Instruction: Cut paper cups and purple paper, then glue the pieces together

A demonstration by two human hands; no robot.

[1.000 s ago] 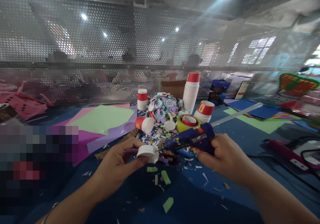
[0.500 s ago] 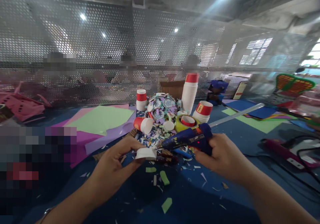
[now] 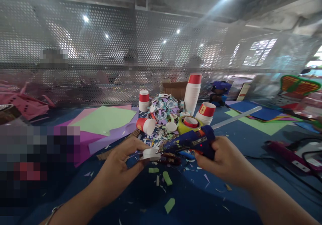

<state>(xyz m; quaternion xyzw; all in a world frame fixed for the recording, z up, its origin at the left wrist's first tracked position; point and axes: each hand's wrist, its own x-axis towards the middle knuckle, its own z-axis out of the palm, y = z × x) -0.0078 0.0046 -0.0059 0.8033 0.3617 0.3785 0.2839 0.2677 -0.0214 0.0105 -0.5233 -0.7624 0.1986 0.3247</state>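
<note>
Between its thumb and fingers, my left hand (image 3: 120,168) pinches a small white paper piece (image 3: 151,154), seemingly a cut cup base, over the blue table. My right hand (image 3: 218,154) is wrapped round the handle of a blue glue gun (image 3: 191,141), from whose back a long clear glue stick (image 3: 237,117) sticks out. The gun's nozzle points left and is at the white piece's edge. Whether they touch is hard to tell. Just behind, a red and white cup (image 3: 146,126) lies on its side among paper scraps (image 3: 161,134).
Behind the scraps stand a decorated pile of paper discs (image 3: 166,107), a tall cup stack (image 3: 192,96) and yellow tape (image 3: 182,127). Coloured paper sheets (image 3: 100,121) lie left, more sheets (image 3: 259,112) right. A purple power strip (image 3: 289,156) with black cables is at the right.
The white piece has tilted a little in my left hand, and the nozzle stays beside it. The whole view has shifted slightly.
</note>
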